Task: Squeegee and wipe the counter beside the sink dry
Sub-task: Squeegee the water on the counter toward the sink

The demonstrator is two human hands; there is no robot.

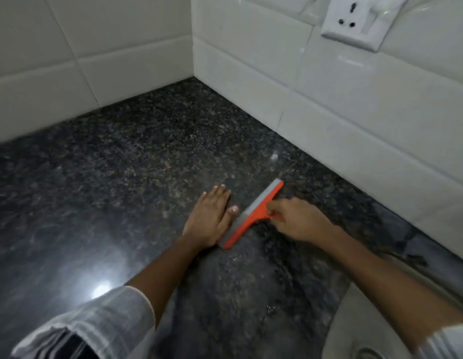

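Your right hand [295, 220] grips the orange squeegee [251, 214], blade down mid-counter [121, 164]. Your left hand [208, 218] lies flat, fingers open, touching the blade. Water beads near the sink [354, 320]; squeegeeing seems unfinished, wiping not started.

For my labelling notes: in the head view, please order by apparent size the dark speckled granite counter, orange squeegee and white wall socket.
1. Dark speckled granite counter, clearly largest.
2. White wall socket and orange squeegee look alike; the socket is farther away and partly cropped, so unranked.
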